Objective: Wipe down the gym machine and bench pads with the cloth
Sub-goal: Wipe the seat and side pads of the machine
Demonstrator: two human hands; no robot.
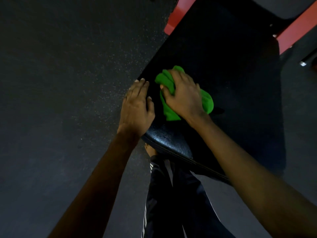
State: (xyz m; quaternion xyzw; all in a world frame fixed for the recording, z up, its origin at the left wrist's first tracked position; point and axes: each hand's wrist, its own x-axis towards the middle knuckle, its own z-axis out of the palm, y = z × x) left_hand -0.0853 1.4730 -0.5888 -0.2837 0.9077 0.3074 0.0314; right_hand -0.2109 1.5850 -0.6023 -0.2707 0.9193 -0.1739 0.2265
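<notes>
no writing, numbers or brand marks can be read anywhere: the bench pad (223,66), the cloth (169,112) and the red frame (178,14) are plain, and the trousers (180,203) bear only white stripes.

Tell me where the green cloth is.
Head view, just right of centre: the green cloth sits bunched on the black bench pad under the right hand, left hand flat beside it.

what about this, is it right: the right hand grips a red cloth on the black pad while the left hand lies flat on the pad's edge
No: the cloth is green, not red, as the head view shows. The rest holds: the right hand grips it on the black pad, the left hand lies flat on the pad's edge.
</notes>
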